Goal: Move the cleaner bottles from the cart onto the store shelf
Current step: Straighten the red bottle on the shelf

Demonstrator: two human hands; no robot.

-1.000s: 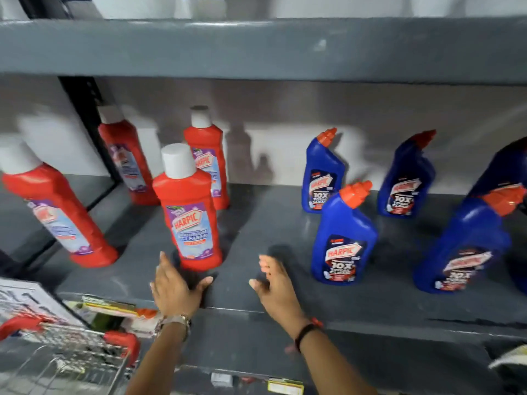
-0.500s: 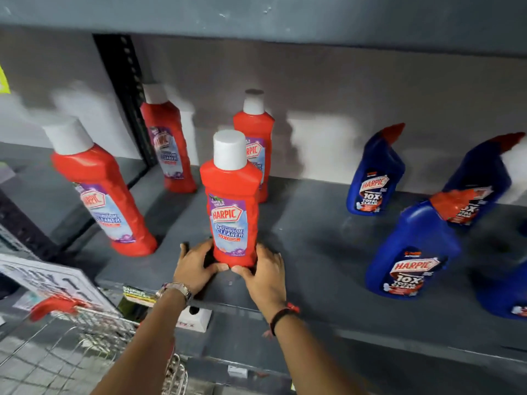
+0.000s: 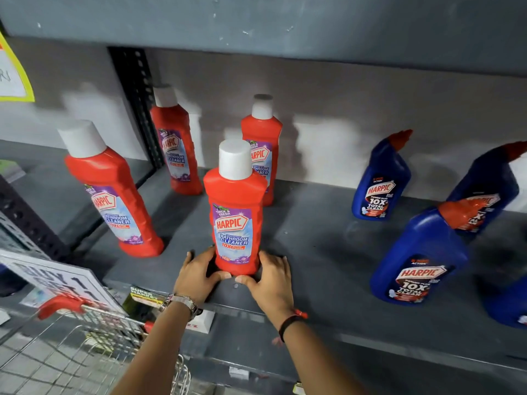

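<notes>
A person's two bare hands cup the base of a red plastic Harpic bathroom cleaner bottle with a white cap, which stands upright near the front edge of a grey metal store shelf. The left hand, with a metal watch at the wrist, presses against the bottle's lower left side. The right hand, with a dark band at the wrist, presses against its lower right side. Both thumbs meet just in front of the base, so each grip is closed around the bottle.

Three more red bottles with white caps stand on the shelving: one at front left, one at back left beside a black perforated upright post, and one directly behind the held bottle. To the right, well apart, stand dark blue angled-neck Harpic bottles with orange-red caps: one at the back, one near the front, and another at the far right.

At lower left, a wire shopping cart with red handle trim sits below the shelf, just beside a white promotional sign.
</notes>
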